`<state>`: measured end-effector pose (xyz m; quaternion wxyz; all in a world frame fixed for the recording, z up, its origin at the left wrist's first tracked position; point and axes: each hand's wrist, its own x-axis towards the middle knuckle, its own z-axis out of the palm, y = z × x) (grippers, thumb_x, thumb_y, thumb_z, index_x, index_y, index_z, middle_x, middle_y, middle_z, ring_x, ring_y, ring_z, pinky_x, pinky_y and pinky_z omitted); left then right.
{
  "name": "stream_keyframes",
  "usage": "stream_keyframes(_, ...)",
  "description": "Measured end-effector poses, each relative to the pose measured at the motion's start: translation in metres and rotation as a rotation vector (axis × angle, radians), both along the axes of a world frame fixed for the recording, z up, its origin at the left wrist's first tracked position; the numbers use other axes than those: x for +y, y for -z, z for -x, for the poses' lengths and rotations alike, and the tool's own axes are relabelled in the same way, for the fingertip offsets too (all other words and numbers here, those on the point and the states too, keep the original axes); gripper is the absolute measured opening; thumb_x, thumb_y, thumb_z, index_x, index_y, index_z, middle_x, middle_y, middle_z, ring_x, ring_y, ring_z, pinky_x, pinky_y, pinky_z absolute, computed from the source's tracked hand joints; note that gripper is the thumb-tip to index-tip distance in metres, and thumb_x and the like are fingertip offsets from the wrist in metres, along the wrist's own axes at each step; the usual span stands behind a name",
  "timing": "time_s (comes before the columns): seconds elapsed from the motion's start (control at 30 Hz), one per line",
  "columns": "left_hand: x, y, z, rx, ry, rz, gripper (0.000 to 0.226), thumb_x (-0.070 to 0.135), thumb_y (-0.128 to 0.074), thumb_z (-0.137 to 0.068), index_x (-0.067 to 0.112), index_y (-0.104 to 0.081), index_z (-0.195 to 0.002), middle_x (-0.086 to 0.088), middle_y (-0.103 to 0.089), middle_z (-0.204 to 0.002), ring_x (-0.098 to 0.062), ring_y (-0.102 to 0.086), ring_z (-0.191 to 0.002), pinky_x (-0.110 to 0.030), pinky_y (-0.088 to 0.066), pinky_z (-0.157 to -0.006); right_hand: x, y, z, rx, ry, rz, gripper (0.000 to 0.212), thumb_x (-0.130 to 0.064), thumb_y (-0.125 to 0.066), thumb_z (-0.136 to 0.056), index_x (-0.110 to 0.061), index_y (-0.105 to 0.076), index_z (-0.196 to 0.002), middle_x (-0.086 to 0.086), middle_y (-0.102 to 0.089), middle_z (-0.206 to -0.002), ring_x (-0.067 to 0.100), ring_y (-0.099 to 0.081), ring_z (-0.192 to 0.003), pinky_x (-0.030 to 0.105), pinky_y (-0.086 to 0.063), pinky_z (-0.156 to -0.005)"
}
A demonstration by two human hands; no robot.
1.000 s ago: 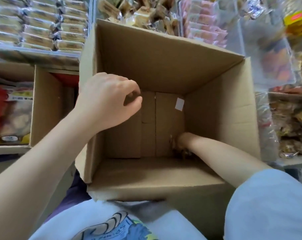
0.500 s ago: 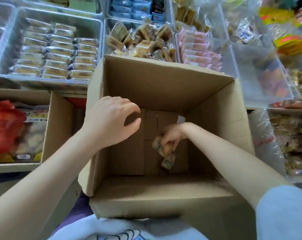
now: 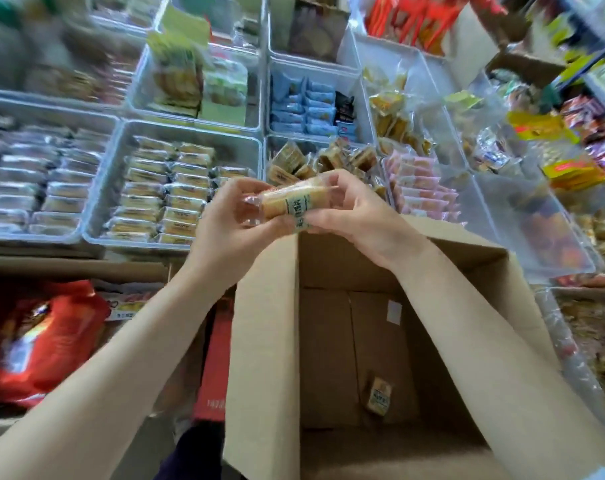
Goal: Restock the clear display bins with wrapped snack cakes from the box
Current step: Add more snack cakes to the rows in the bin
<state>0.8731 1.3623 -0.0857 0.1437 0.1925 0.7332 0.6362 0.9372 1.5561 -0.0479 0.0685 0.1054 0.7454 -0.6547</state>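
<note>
Both hands, left hand [image 3: 225, 226] and right hand [image 3: 356, 216], grip one wrapped snack cake [image 3: 287, 204] above the far rim of the cardboard box [image 3: 266, 341]. One cake [image 3: 379, 396] remains on the box floor. Next, likely place it in the matching clear bin [image 3: 176, 188], far left.

Snack cake [image 3: 287, 201] — now up, both-handed
</note>
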Motion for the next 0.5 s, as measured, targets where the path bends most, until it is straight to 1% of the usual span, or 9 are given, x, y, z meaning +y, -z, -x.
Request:
stream_keyframes(0.07, -0.017, 0.002, 0.036, 0.056, 0.075, 0.085, 0.04, 0.017, -0.086, -0.077, 0.025, -0.067, -0.11, 0.01, -0.069, -0.096, -0.007, -0.066, -0.086, -0.028, -0.058, -0.077, -0.012, -0.003, 0.024, 0.053, -0.006, -0.345, 0.049, -0.022, -0.077, -0.083, -0.021, -0.05, -0.124, 0.004, -0.061, -0.12, 0.015, -0.062, -0.111, 0.032, -0.055, -0.093)
stream_keyframes(0.13, -0.029, 0.011, 0.066, 0.11, 0.136, 0.181, 0.041, 0.016, -0.088, -0.075, 0.022, -0.071, -0.112, 0.016, -0.066, -0.092, -0.005, -0.064, -0.086, -0.034, -0.058, -0.082, -0.028, -0.004, 0.048, 0.094, -0.094, -0.537, 0.048, -0.022, -0.077, -0.086, -0.024, -0.052, -0.126, -0.005, -0.061, -0.118, 0.007, -0.059, -0.11, 0.021, -0.052, -0.089)
stream_keyframes(0.2, -0.035, 0.025, 0.089, 0.14, 0.154, 0.2, 0.044, 0.014, -0.088, -0.074, 0.018, -0.071, -0.114, 0.015, -0.066, -0.092, -0.01, -0.064, -0.088, -0.04, -0.057, -0.083, -0.047, 0.003, 0.073, 0.098, -0.2, -0.71, 0.045, -0.021, -0.074, -0.087, -0.025, -0.055, -0.129, -0.008, -0.063, -0.116, 0.006, -0.058, -0.107, 0.014, -0.047, -0.083)
stream_keyframes(0.27, -0.039, 0.042, 0.107, 0.164, 0.127, 0.183, 0.048, 0.015, -0.087, -0.075, 0.017, -0.066, -0.118, 0.011, -0.067, -0.095, -0.012, -0.064, -0.091, -0.041, -0.056, -0.085, -0.061, 0.015, 0.099, 0.103, -0.244, -0.881, 0.045, -0.016, -0.071, -0.089, -0.021, -0.058, -0.131, -0.003, -0.065, -0.114, 0.009, -0.058, -0.102, 0.014, -0.042, -0.082)
stream_keyframes(0.33, -0.042, 0.064, 0.123, 0.205, 0.097, 0.215, 0.059, 0.025, -0.084, -0.079, 0.021, -0.057, -0.131, 0.007, -0.066, -0.111, -0.011, -0.061, -0.104, -0.036, -0.052, -0.093, -0.065, 0.027, 0.125, 0.076, -0.24, -0.987, 0.042, -0.014, -0.069, -0.089, -0.016, -0.061, -0.131, 0.002, -0.065, -0.116, 0.013, -0.057, -0.102, 0.021, -0.044, -0.089)
stream_keyframes(0.37, -0.046, 0.08, 0.133, 0.232, 0.091, 0.292, 0.066, 0.033, -0.08, -0.082, 0.022, -0.05, -0.14, 0.003, -0.063, -0.125, -0.012, -0.057, -0.115, -0.035, -0.047, -0.1, -0.063, 0.033, 0.138, 0.057, -0.23, -1.029, 0.041, -0.014, -0.069, -0.09, -0.015, -0.062, -0.13, 0.003, -0.065, -0.117, 0.015, -0.057, -0.104, 0.027, -0.045, -0.093)
stream_keyframes(0.4, -0.051, 0.099, 0.144, 0.25, 0.1, 0.429, 0.072, 0.042, -0.073, -0.087, 0.021, -0.041, -0.148, -0.002, -0.054, -0.142, -0.016, -0.049, -0.129, -0.036, -0.04, -0.108, -0.06, 0.039, 0.151, 0.041, -0.21, -1.073, 0.039, -0.015, -0.068, -0.09, -0.015, -0.062, -0.129, 0.003, -0.064, -0.117, 0.017, -0.057, -0.106, 0.031, -0.047, -0.095)
stream_keyframes(0.47, -0.067, 0.137, 0.16, 0.29, 0.189, 0.83, 0.08, 0.057, -0.05, -0.097, 0.018, -0.019, -0.16, -0.006, -0.021, -0.166, -0.022, -0.018, -0.153, -0.044, -0.017, -0.124, -0.051, 0.054, 0.179, 0.024, -0.143, -1.146, 0.037, -0.015, -0.068, -0.091, -0.017, -0.062, -0.127, 0.003, -0.063, -0.118, 0.02, -0.058, -0.108, 0.038, -0.049, -0.096)
stream_keyframes(0.5, -0.074, 0.154, 0.164, 0.315, 0.251, 0.979, 0.081, 0.061, -0.038, -0.099, 0.018, -0.011, -0.161, -0.005, -0.006, -0.169, -0.022, -0.003, -0.156, -0.046, -0.006, -0.126, -0.046, 0.062, 0.193, 0.025, -0.104, -1.17, 0.036, -0.016, -0.068, -0.091, -0.018, -0.061, -0.127, 0.003, -0.063, -0.119, 0.021, -0.058, -0.109, 0.04, -0.05, -0.095)
